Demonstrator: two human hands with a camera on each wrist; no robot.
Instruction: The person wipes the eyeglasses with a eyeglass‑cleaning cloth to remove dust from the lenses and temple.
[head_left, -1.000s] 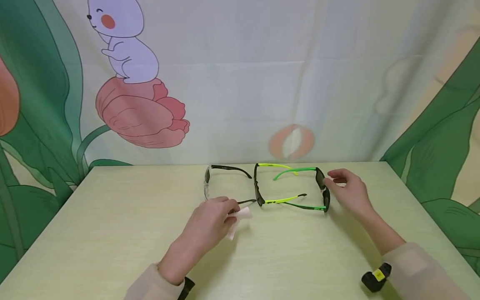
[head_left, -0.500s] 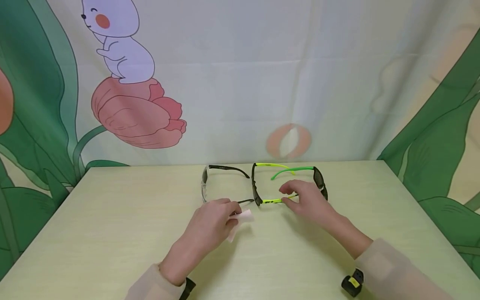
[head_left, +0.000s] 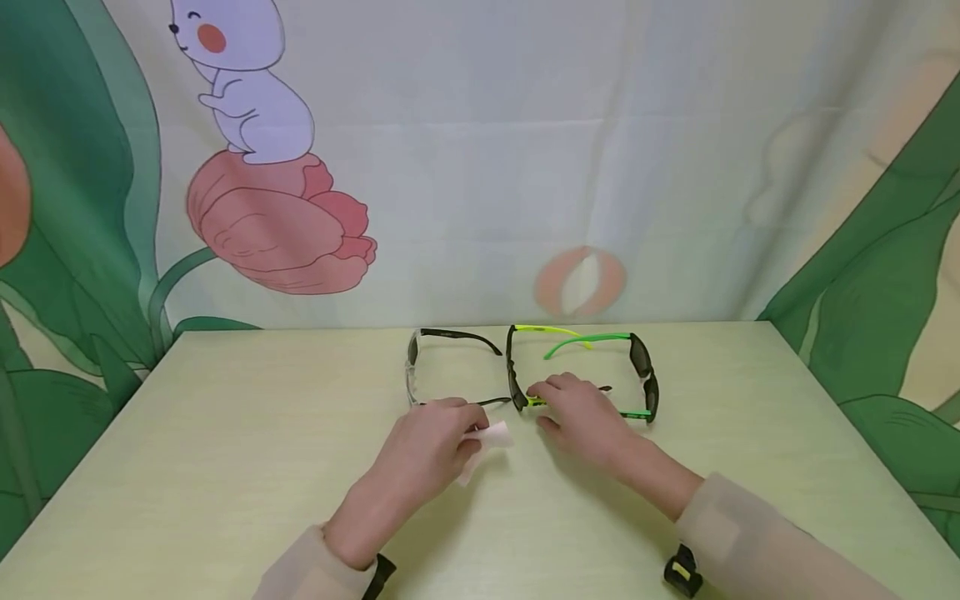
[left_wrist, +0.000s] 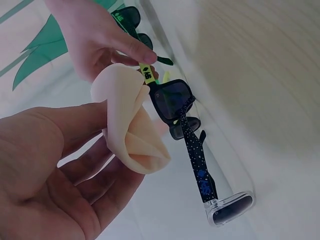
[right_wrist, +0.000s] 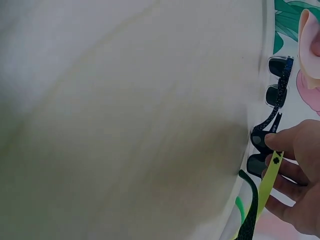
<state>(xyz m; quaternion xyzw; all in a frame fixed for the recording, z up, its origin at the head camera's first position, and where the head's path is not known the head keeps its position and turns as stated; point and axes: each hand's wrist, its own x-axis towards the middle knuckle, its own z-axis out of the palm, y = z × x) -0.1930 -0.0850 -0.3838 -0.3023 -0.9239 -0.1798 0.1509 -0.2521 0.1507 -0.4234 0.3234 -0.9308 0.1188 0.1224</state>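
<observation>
My left hand [head_left: 427, 446] pinches a thin, pale pink cloth [left_wrist: 120, 95] between thumb and fingers, above the front of the table. A pair of sunglasses with a black frame and yellow temples [left_wrist: 170, 100] lies in the middle of the row. My right hand [head_left: 588, 421] is at its near temple by the hinge, thumb on one side and fingers on the other, pinching it. Left of it are sunglasses with a clear frame and speckled black temples [left_wrist: 195, 155]; their near side is partly behind my left hand. Sunglasses with green temples [head_left: 651, 396] lie at the right.
The three pairs stand with temples unfolded along the back of the pale wooden table [head_left: 247, 467]. Green and yellow temples overlap in the head view. Behind the table's back edge hangs a printed curtain [head_left: 450, 167] with a cartoon animal, flower and leaves.
My right hand has moved left from the green-templed sunglasses to the near yellow temple and closed its fingers there. My left hand stays nearly in place with the cloth.
</observation>
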